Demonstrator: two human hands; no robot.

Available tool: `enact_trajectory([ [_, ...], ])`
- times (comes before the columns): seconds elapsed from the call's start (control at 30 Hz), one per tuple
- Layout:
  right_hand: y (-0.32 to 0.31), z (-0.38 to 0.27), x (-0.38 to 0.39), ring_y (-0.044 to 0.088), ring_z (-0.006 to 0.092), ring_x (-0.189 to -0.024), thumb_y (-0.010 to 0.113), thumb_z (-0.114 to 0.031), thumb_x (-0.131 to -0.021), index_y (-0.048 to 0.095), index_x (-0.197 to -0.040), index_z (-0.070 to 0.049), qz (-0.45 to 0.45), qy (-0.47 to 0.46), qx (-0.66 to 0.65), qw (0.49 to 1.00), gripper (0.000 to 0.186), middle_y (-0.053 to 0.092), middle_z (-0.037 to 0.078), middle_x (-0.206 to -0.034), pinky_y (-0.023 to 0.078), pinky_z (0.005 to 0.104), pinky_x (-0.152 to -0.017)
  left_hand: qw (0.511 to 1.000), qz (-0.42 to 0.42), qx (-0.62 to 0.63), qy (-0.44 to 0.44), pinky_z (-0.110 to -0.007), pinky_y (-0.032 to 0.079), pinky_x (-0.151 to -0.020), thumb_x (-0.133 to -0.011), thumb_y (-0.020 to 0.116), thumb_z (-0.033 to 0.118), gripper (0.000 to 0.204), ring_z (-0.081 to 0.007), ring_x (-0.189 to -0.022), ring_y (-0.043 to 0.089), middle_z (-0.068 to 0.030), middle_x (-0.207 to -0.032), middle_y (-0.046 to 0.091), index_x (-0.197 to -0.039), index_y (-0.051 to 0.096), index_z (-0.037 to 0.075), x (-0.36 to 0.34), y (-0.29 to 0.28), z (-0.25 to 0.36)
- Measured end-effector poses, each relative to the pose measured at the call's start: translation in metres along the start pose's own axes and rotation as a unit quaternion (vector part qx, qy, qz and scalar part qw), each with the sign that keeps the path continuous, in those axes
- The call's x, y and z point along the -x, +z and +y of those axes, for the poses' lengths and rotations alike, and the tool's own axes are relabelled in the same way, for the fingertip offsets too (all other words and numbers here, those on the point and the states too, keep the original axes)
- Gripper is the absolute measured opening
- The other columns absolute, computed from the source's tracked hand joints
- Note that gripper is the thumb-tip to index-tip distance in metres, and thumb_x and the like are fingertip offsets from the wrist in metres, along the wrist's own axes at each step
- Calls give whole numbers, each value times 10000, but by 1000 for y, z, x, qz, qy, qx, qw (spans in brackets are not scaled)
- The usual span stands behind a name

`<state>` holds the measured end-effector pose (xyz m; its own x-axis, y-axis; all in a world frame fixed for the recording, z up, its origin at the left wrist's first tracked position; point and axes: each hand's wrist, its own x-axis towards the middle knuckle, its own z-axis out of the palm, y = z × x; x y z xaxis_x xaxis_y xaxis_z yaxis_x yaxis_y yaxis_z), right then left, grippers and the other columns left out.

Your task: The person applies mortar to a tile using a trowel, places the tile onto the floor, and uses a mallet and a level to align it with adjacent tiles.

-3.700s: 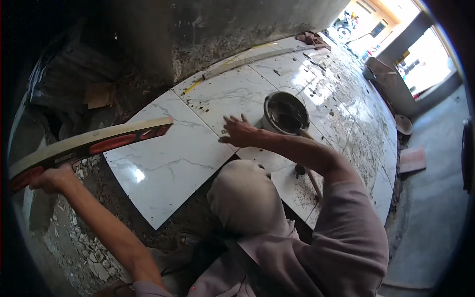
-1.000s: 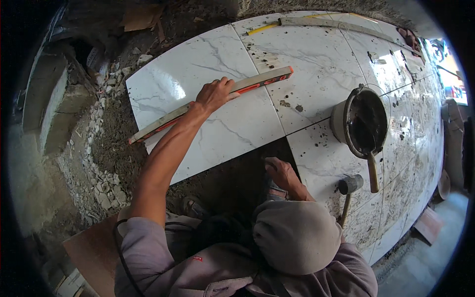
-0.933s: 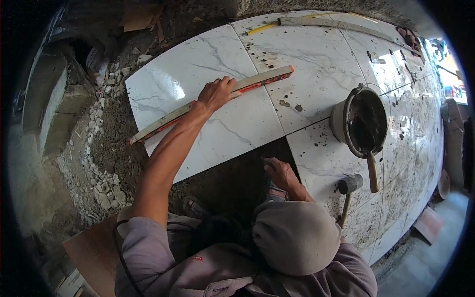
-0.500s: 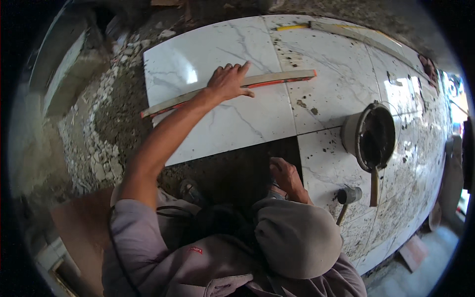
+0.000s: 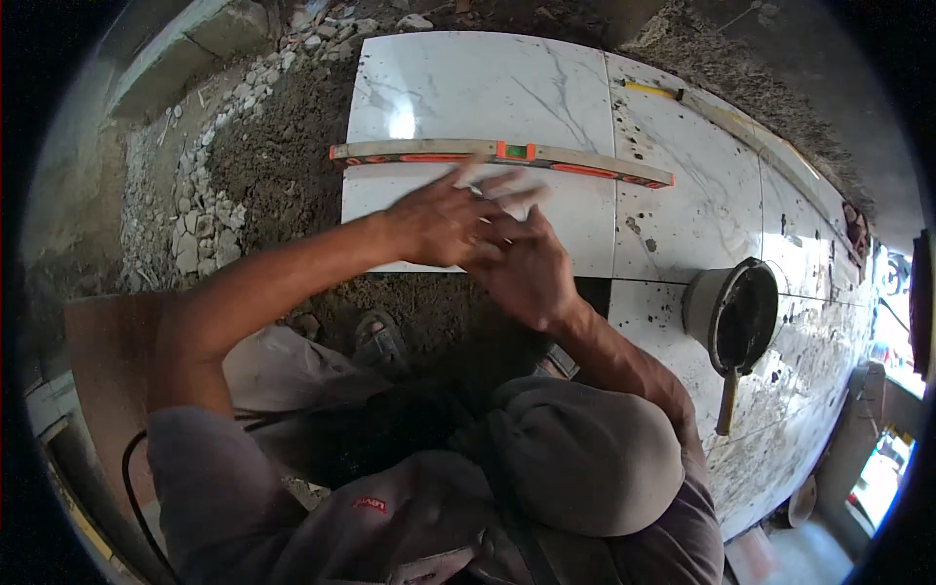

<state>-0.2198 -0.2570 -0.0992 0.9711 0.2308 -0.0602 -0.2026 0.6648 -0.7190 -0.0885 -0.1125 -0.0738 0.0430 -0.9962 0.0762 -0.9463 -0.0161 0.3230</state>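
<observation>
My left hand (image 5: 434,226) and my right hand (image 5: 531,273) meet in front of me, partly overlapping and blurred by motion. The left has its fingers spread; the right's fingers look stretched out too, partly hidden where the hands cross. Neither visibly holds anything. Just beyond them a spirit level (image 5: 575,164) with orange markings and a green vial lies across a white marble-patterned tile (image 5: 478,78). Its right end reaches over the seam onto the neighbouring tile (image 5: 673,219). Dark bare soil (image 5: 429,297) shows on the near side of the tile, below my hands.
To the right, a bucket (image 5: 697,304) with dark contents stands on dirty tiles, a wooden handle (image 5: 726,405) at its rim. A long straight bar (image 5: 751,132) lies along the far right edge. Rubble (image 5: 200,210) and a concrete block (image 5: 185,54) lie left; my sandalled foot (image 5: 378,341) rests on the soil.
My left hand has left the spirit level and come nearer; my right hand has risen from beside my knee to meet it. The level now shows its vial side.
</observation>
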Motion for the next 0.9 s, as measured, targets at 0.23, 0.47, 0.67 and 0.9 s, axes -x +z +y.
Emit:
enact_trajectory([
  [0.23, -47, 46, 94, 643, 240, -883, 519, -299, -934, 589, -1118, -7, 239, 129, 339, 901, 352, 655, 148, -1021, 519, 365, -722, 942, -219, 37, -253, -486, 373, -985, -858, 613, 259, 415, -253, -1157, 525, -94, -1268, 540, -1235, 524, 112, 125, 8, -105],
  [0.47, -68, 88, 145, 645, 305, -768, 594, -160, -860, 617, -1028, -8, 256, 13, 601, 757, 228, 652, 176, -905, 517, 400, -692, 888, 36, 106, -445, -498, 426, -923, -823, 680, 212, 571, -341, -1166, 506, -147, -1287, 501, -1332, 430, 150, 133, -20, -150],
  [0.67, -76, 104, 125, 629, 364, -790, 587, -135, -847, 616, -991, 7, 293, 46, 577, 761, 205, 650, 189, -883, 501, 454, -684, 882, -23, 158, -444, -502, 301, -1080, -755, 742, 126, 813, -337, -1351, 304, -151, -1448, 345, -1431, 296, 203, 160, 2, -171],
  [0.9, -80, 124, 120, 624, 324, -774, 606, -133, -814, 647, -945, -69, 236, 69, 691, 680, 152, 655, 130, -824, 466, 433, -714, 851, -83, 177, -487, -422, 450, -899, -762, 733, 147, 612, -313, -1063, 571, -146, -1145, 595, -1305, 451, 135, 140, 13, -182],
])
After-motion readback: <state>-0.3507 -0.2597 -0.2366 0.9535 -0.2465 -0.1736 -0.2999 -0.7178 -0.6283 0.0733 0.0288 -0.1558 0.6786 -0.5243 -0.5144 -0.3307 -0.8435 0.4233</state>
